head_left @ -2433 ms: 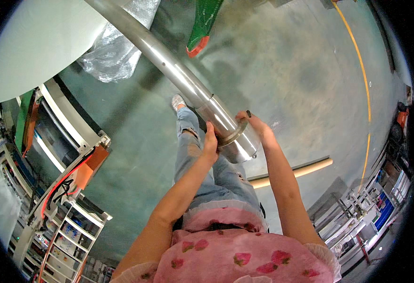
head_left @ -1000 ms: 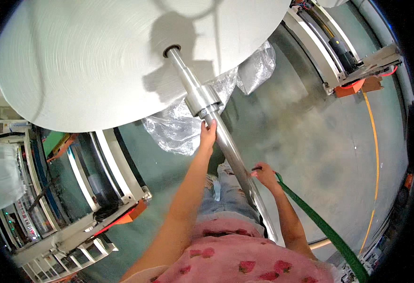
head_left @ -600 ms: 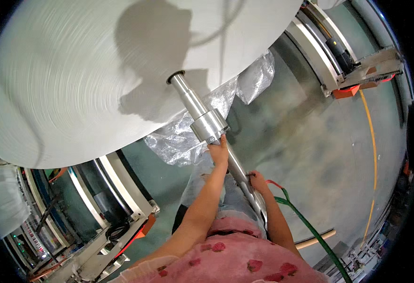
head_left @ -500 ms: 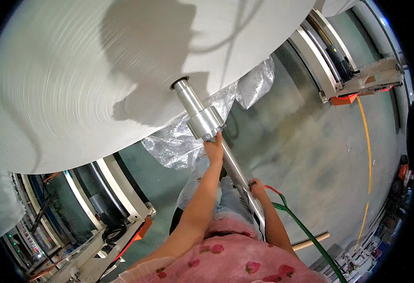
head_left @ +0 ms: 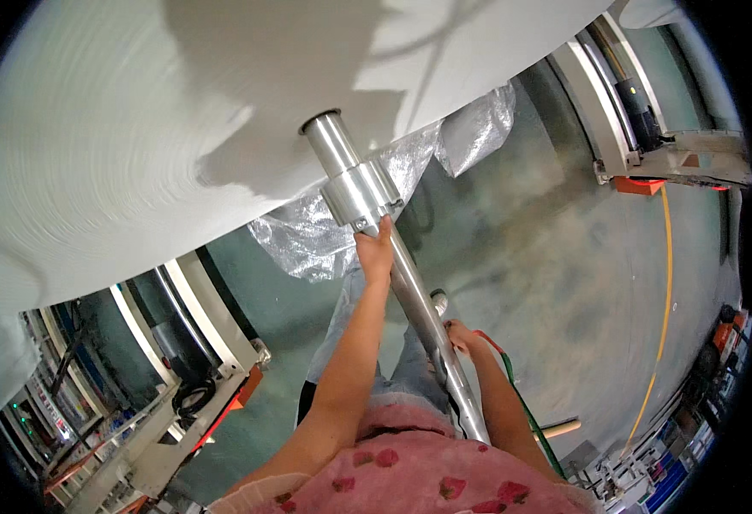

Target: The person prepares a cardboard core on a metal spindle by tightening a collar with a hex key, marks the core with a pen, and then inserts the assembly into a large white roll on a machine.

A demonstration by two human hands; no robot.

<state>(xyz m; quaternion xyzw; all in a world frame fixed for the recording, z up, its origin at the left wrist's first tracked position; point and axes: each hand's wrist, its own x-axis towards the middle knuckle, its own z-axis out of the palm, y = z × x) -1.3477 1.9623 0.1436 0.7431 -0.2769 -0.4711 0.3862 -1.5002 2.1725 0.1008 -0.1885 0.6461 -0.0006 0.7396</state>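
Observation:
A long silvery metal shaft (head_left: 419, 295) slants from the dark-rimmed core hole of a huge white roll (head_left: 110, 171) down toward my waist. Near the roll it carries a thick round metal collar (head_left: 361, 195). My left hand (head_left: 374, 250) is closed on the shaft just below the collar, its thumb stretched up toward the collar's edge. Farther down, on the shaft's right side, my right hand (head_left: 462, 337) is closed with its fingers against the metal. A red and green hose (head_left: 513, 377) runs from that hand; its end is hidden in my grip.
Crumpled clear plastic film (head_left: 307, 236) hangs under the roll. Machine frames with pale rails stand at left (head_left: 213, 317) and right (head_left: 594, 103). A yellow line (head_left: 668, 274) marks the green floor. A tan tube (head_left: 560, 428) lies near my right forearm.
The shaft's near end and both my hands sit slightly higher and farther left in the picture. One of my shoes now shows beside the shaft. Both hands keep their hold.

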